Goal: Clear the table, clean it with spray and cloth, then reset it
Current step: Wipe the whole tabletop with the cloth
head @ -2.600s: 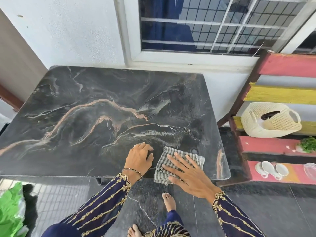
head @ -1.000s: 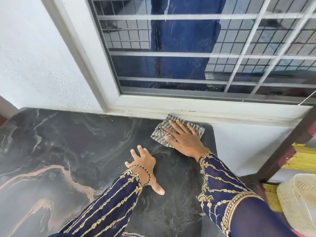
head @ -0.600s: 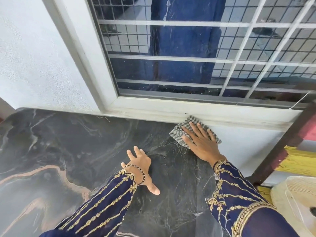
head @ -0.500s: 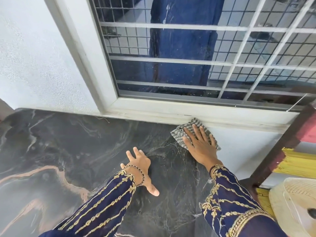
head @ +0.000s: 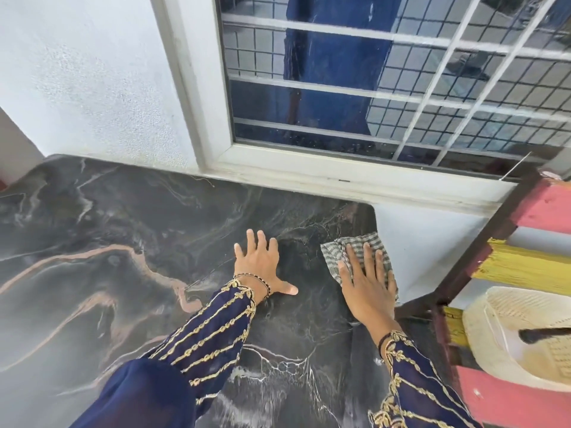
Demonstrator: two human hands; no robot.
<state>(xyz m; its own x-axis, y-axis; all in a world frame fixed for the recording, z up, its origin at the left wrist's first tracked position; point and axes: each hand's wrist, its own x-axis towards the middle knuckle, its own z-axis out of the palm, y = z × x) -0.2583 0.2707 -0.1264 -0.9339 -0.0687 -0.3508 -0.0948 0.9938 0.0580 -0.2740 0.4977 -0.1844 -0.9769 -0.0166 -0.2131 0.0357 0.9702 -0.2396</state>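
The black marbled table (head: 129, 273) fills the lower left and bears only my hands and a cloth. A grey checked cloth (head: 343, 247) lies at the table's right edge, a little short of the far corner. My right hand (head: 367, 282) presses flat on the cloth, fingers spread and pointing away from me, and covers most of it. My left hand (head: 262, 264) rests flat on the bare tabletop just left of the cloth, fingers apart, holding nothing.
A white wall and a barred window (head: 386, 81) stand right behind the table's far edge. To the right is a wooden shelf rack (head: 525, 267) painted pink and yellow, with a cream woven basket (head: 509, 332) on it.
My right hand has slid the cloth back from the far right corner by the window sill toward me along the right edge. My left hand has stayed flat on the table.
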